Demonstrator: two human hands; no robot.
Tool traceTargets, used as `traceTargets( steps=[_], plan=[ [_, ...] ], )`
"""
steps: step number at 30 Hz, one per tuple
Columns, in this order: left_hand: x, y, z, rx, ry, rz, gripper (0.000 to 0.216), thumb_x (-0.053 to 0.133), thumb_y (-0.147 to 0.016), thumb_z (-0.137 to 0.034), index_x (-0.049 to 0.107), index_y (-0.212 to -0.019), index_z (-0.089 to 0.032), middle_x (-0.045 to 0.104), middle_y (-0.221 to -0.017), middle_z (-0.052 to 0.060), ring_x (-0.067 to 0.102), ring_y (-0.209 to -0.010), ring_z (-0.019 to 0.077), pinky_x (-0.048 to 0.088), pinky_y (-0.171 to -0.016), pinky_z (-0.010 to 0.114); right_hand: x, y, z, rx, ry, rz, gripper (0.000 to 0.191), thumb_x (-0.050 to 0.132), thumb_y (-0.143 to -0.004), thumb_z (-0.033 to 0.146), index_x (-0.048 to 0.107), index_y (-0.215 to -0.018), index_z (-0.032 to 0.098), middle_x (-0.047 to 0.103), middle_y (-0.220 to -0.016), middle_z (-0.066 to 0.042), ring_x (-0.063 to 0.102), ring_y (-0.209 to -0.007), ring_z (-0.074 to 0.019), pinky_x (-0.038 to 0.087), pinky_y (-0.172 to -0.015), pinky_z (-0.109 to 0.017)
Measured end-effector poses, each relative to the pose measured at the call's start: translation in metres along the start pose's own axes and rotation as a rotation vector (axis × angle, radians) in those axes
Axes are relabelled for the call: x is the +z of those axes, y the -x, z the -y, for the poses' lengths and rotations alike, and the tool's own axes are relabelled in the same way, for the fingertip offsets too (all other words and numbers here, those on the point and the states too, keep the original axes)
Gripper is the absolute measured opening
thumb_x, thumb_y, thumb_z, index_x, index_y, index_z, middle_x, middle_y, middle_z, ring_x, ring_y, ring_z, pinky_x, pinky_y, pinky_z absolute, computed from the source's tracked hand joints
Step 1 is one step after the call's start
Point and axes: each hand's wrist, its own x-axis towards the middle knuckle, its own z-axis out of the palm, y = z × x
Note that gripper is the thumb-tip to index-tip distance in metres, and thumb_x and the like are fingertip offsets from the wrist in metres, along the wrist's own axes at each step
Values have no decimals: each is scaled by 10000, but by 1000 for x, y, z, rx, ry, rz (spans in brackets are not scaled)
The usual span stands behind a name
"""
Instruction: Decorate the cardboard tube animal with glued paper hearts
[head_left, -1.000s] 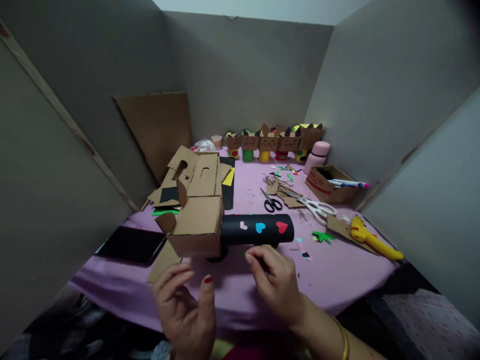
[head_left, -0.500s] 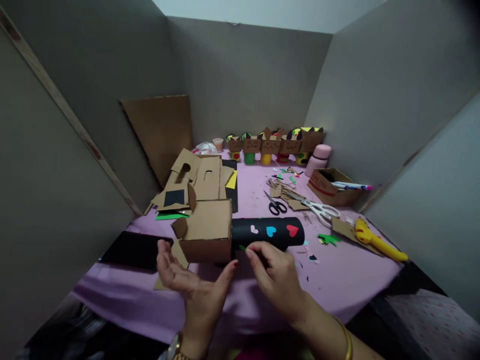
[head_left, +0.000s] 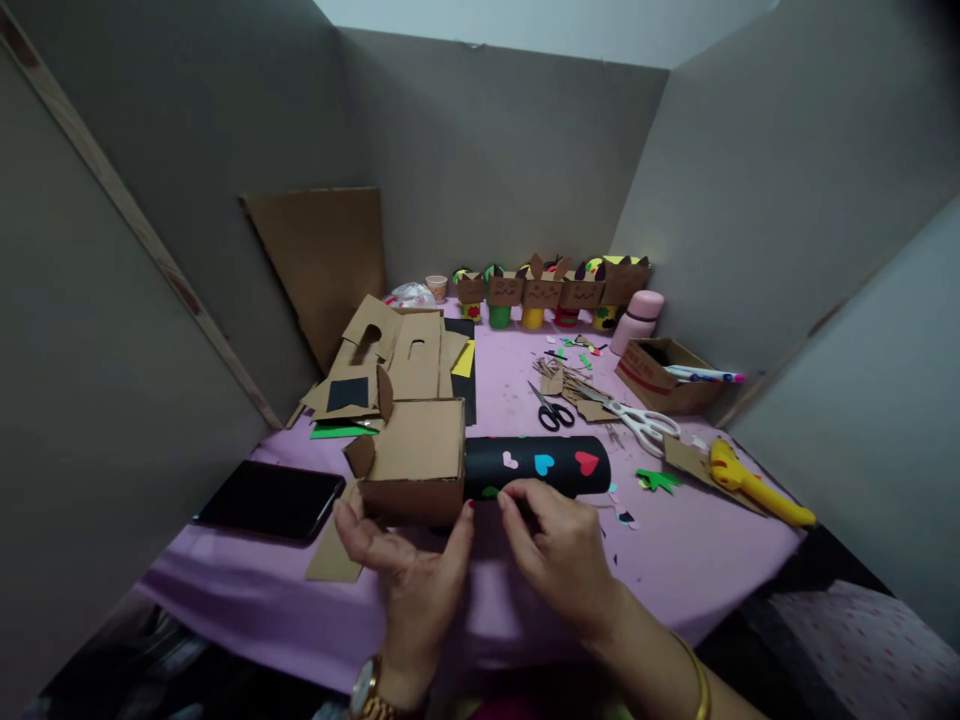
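In front of me lies a cardboard box (head_left: 416,445) with brown paper ears, joined to a black tube (head_left: 559,453) on its side. Pink, blue and red paper hearts are stuck on the tube. At the tube's lower edge, close to the box, my right hand (head_left: 559,540) pinches a small green paper piece (head_left: 489,492), mostly hidden by the fingertips. My left hand (head_left: 412,570) is palm up, fingers apart, below the box's near side. Its thumb reaches the box's lower right corner; whether it presses there I cannot tell.
A phone (head_left: 271,500) and cardboard pieces (head_left: 416,355) lie left. Black scissors (head_left: 555,412), white scissors (head_left: 649,422), a yellow glue gun (head_left: 757,485) and a pen box (head_left: 660,375) are right. Box-headed paper figures (head_left: 544,292) and a pink bottle (head_left: 637,318) stand behind.
My left hand has moved closer to the box, its thumb now at the box's lower corner. My right hand has shifted slightly, bringing the green piece against the tube's side.
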Motion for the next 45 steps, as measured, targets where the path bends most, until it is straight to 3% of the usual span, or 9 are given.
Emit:
traceTargets(
  steps=[6,23,31,40,45],
  plan=[
    [0,0,0,6,-14,2,1049,706,-690,-241,-98,-1364,-269,107,-1447,173,165,-1357,289,282,-1055,532,2,-1,0,-63,109,-40,187,460,-857,165,610,-746,157,667,-610,-36,636,-539,-156,397,-515,-254],
    [2,2,2,-25,-8,-22,1051,717,-676,-262,-70,-1371,-261,107,-1442,173,189,-1351,289,282,-1057,524,5,-2,0,-60,279,-41,237,460,-856,199,571,-648,180,618,-511,-25,599,-459,-167,354,-463,-283],
    [1,3,2,-33,-11,-16,1057,725,-672,-262,-59,-1381,-249,88,-1458,177,140,-1369,291,239,-1079,524,1,1,0,-16,103,-41,156,478,-864,196,589,-756,173,665,-601,-22,631,-519,-153,386,-503,-253],
    [2,2,6,-5,14,-17,1124,769,-601,-236,-35,-1387,-211,83,-1452,197,97,-1376,301,213,-1084,513,1,5,5,-114,-19,-32,168,449,-876,139,614,-840,137,692,-663,-46,657,-565,-154,436,-544,-232],
    [2,2,8,42,-11,-38,1123,769,-596,-236,-25,-1389,-205,93,-1449,197,90,-1374,309,205,-1086,513,5,2,5,-49,-58,18,189,426,-875,135,614,-884,120,704,-697,-67,673,-592,-169,446,-546,-238]
  ],
)
